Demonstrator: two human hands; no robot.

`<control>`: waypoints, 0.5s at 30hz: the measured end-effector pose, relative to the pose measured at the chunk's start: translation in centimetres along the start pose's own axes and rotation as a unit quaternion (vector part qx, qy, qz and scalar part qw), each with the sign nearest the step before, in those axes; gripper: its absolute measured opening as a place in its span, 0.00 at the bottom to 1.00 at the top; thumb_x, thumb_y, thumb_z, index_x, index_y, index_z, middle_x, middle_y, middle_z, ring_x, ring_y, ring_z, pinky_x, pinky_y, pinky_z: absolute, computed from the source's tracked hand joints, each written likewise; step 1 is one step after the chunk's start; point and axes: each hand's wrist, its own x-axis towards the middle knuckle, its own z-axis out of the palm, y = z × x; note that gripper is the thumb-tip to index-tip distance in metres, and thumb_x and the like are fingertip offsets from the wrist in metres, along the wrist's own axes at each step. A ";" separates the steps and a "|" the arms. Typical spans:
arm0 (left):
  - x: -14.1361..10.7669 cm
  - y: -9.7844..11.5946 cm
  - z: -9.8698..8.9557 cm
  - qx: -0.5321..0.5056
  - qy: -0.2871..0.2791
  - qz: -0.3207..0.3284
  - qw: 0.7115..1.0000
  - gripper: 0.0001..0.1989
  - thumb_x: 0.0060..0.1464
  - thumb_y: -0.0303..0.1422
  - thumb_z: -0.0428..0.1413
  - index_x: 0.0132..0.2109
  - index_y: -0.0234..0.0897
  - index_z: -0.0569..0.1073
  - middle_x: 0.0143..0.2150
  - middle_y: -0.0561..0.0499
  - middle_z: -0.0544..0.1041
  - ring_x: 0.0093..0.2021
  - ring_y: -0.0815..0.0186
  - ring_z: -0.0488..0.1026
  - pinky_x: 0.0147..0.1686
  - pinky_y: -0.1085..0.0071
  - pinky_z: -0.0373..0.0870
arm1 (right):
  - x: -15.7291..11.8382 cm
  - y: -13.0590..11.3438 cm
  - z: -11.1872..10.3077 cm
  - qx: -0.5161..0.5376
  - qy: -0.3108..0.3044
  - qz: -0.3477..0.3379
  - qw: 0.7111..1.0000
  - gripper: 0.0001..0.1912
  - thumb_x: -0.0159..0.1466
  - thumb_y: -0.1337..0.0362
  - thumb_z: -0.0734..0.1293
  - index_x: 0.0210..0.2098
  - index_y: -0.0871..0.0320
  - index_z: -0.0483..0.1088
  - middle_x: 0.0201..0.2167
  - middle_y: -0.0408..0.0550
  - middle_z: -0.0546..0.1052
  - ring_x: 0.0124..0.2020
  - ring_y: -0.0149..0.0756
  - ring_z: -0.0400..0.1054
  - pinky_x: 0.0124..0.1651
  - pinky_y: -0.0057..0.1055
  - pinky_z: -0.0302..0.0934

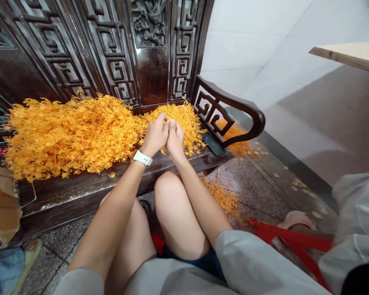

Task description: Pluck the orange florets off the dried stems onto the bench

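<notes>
My left hand point(156, 133), with a white watch point(142, 158) on its wrist, meets my right hand point(175, 141) at the fingertips. Both have their fingers curled in a pinch. Whatever is between the fingers is too small or hidden to name. Behind and below them lies a smaller heap of orange artificial flower sprigs point(189, 125) on the seat of a dark carved wooden bench point(80, 194). To the left, a larger heap of the same orange sprigs point(70, 135) spreads along the seat.
A phone point(213, 144) lies by the bench's curved armrest point(256, 123). More orange sprigs point(223, 196) and pale round bits are on the floor. A cardboard box point(1, 205) stands at left. Red strips point(292, 235) and another person's leg point(353, 221) are at right; a slippered foot point(30, 256) is at left.
</notes>
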 end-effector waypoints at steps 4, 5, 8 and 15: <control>0.3 -0.7 0.0 -0.016 0.009 0.003 1.000 0.06 0.68 0.30 0.54 0.39 0.41 0.71 0.26 0.52 0.72 0.27 0.62 0.69 0.32 0.66 0.58 | 0.8 0.7 -0.5 -0.049 -0.042 -0.042 0.997 0.31 0.71 0.34 0.59 0.29 0.54 0.68 0.26 0.43 0.71 0.32 0.35 0.67 0.37 0.32 0.65; 0.5 -0.7 -0.2 -0.021 0.010 0.005 1.000 0.06 0.67 0.29 0.54 0.38 0.42 0.71 0.25 0.52 0.70 0.26 0.62 0.68 0.32 0.66 0.58 | 0.9 0.6 -0.6 -0.061 -0.049 -0.056 0.995 0.31 0.71 0.35 0.59 0.28 0.54 0.67 0.25 0.43 0.69 0.31 0.34 0.65 0.36 0.32 0.63; 0.8 -0.5 -0.7 -0.051 0.015 0.007 0.999 0.07 0.64 0.27 0.58 0.36 0.42 0.72 0.22 0.54 0.65 0.25 0.62 0.64 0.33 0.65 0.56 | 0.8 -0.7 -0.7 -0.092 -0.043 -0.102 0.990 0.30 0.72 0.38 0.61 0.26 0.54 0.65 0.24 0.42 0.66 0.29 0.33 0.62 0.35 0.32 0.61; 1.0 -1.2 -2.0 -0.034 0.058 0.007 0.998 0.08 0.64 0.26 0.60 0.36 0.40 0.72 0.22 0.57 0.61 0.24 0.66 0.56 0.32 0.66 0.47 | 1.1 -7.3 -3.1 -0.041 -0.205 -0.049 0.977 0.27 0.71 0.38 0.63 0.29 0.54 0.70 0.21 0.42 0.65 0.27 0.34 0.63 0.29 0.31 0.59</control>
